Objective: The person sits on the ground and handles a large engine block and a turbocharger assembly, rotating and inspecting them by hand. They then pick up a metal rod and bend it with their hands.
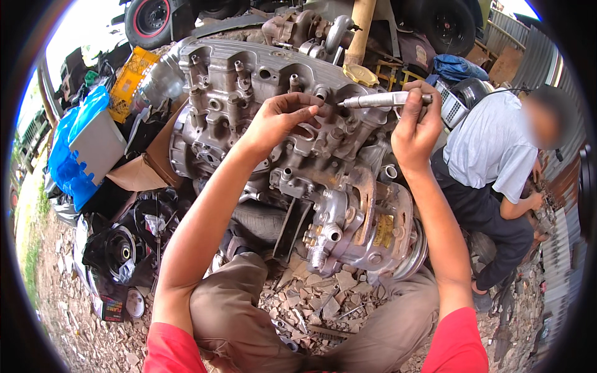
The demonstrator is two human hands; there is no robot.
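Red sleeves (174, 348) flank an engine (236, 93). Right hand (415, 127) pinches a tool (376, 100) between thumb and fingers, its shaft jutting left; left hand (283, 121) curls thumb toward forefinger, any grip unclear.

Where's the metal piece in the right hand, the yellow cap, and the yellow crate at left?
Metal piece (377, 100), head view: middle of its body.
Yellow cap (360, 74), head view: its top face.
Yellow crate (131, 78), head view: its side.
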